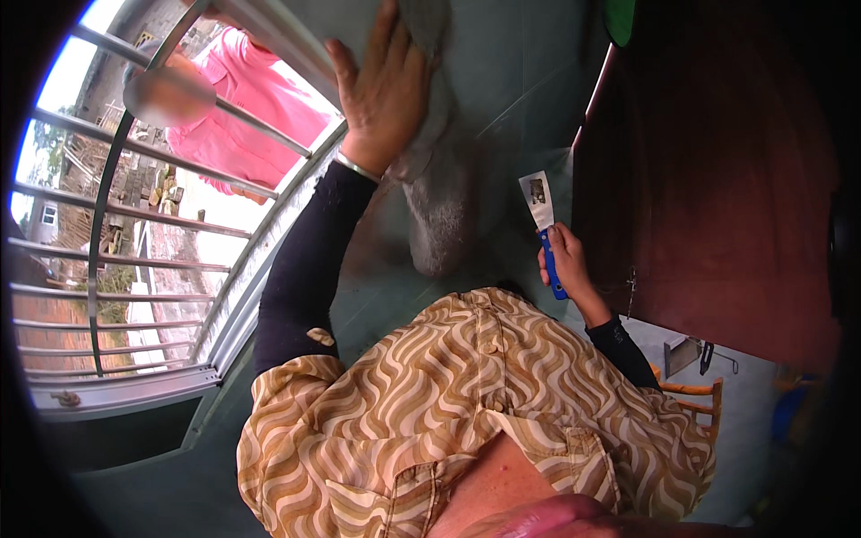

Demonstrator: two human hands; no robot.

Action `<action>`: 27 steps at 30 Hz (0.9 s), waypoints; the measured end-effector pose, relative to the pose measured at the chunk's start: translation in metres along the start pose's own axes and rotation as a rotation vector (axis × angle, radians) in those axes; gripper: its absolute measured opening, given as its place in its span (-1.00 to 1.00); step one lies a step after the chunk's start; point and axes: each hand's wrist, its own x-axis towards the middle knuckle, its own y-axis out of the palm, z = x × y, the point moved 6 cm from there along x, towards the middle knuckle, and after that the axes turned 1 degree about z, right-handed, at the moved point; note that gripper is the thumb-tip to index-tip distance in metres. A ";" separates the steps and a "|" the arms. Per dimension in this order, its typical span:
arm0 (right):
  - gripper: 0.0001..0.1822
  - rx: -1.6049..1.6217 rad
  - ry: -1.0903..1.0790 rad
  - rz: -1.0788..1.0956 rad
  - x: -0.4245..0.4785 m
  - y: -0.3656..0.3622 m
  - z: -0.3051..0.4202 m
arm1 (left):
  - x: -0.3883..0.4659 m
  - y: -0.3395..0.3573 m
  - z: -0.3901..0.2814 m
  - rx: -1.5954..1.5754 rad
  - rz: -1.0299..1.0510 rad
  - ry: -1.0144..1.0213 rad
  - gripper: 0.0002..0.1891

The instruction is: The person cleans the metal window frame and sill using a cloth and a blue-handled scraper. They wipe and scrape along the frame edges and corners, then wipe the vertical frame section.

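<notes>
My right hand (pixel 566 261) grips the blue handle (pixel 551 269) of a putty knife. Its metal blade (pixel 538 198) points up and away from me and bears a dark mark. My left hand (pixel 387 94), with a bangle at the wrist, is raised beside the window frame, thumb apart from the fingers. Its fingers are against a grey, rough-looking mass (pixel 437 228) that hangs down beside the wrist. I cannot tell whether this is cloth or another material, or whether the hand holds it. Some fingertips are cut off or hidden at the top.
At left, a window with metal bars (pixel 155 208) opens onto a yard. A person in a pink shirt (pixel 249 101) stands outside it. A dark red panel (pixel 706 202) rises at right, with a small chain (pixel 631 292) at its edge. Wooden furniture (pixel 699 397) stands at lower right.
</notes>
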 end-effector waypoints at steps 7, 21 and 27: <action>-0.60 0.059 0.063 -0.093 -0.004 -0.027 -0.028 | -0.159 0.080 -0.051 0.100 0.485 0.532 -0.57; -0.65 0.073 -0.044 -0.057 0.042 -0.028 0.000 | 0.037 -0.018 0.013 0.209 -0.001 0.098 -0.85; -0.60 0.098 -0.071 -0.060 0.041 -0.039 0.001 | -0.116 0.073 -0.072 0.045 0.540 0.480 -0.52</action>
